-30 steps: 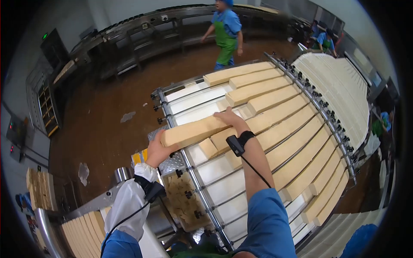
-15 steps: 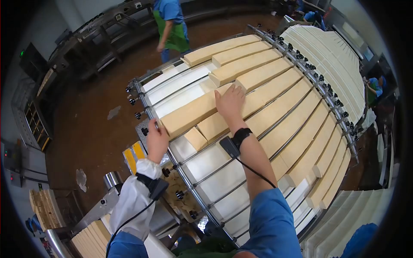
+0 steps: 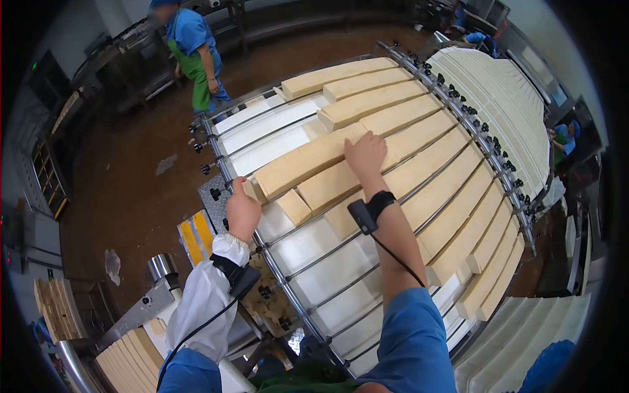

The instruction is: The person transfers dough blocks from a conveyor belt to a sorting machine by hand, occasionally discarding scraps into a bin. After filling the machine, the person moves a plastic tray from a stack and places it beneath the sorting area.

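On the conveyor (image 3: 314, 265), the slab (image 3: 303, 164) now rests; right hand (image 3: 365, 156) fingers spread, left hand (image 3: 242, 211) fingers unclear.

A single view, from a camera worn on the person's head, faces forward and steeply down through a fisheye lens, so the field is round, the corners are dark and straight rails bow outward. It sits close above the near left edge of the conveyor (image 3: 314, 255), whose tan slabs (image 3: 419, 170) run away toward the far right. Both forearms enter from the bottom edge, the left hand (image 3: 242, 213) left of centre and the right hand (image 3: 365, 154) near the middle. The brown floor (image 3: 131, 183) fills the left, with another person (image 3: 193, 56) small at the far left, and a second conveyor (image 3: 511, 98) curves along the far right
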Demonstrator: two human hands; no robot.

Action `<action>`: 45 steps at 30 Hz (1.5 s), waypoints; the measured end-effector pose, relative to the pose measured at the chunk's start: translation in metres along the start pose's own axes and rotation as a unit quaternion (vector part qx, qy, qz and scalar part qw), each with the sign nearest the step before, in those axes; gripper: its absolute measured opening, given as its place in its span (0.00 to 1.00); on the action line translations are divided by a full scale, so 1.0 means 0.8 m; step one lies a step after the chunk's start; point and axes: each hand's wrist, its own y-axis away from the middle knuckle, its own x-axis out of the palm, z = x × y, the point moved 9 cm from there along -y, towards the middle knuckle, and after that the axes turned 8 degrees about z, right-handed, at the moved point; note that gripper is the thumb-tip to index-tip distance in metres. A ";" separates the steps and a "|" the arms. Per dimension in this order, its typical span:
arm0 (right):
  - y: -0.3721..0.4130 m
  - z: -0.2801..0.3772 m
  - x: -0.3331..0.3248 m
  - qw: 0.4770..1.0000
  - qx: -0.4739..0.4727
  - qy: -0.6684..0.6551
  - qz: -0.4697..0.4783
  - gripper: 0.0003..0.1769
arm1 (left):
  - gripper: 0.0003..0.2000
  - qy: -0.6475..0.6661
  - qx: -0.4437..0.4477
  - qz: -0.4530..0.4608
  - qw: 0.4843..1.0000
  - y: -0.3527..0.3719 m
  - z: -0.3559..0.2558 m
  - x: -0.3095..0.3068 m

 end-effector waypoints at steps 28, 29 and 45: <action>-0.108 -0.024 0.063 0.968 -0.064 0.141 0.200 0.12 | 0.16 0.021 0.047 0.006 0.999 0.006 0.005 -0.021; -0.108 -0.024 0.061 0.968 -0.061 0.141 0.198 0.12 | 0.16 0.025 0.040 0.008 0.999 0.006 0.006 -0.022; -0.094 -0.034 0.023 0.994 -0.022 0.060 0.085 0.13 | 0.12 0.063 0.023 -0.002 0.998 0.001 0.019 -0.014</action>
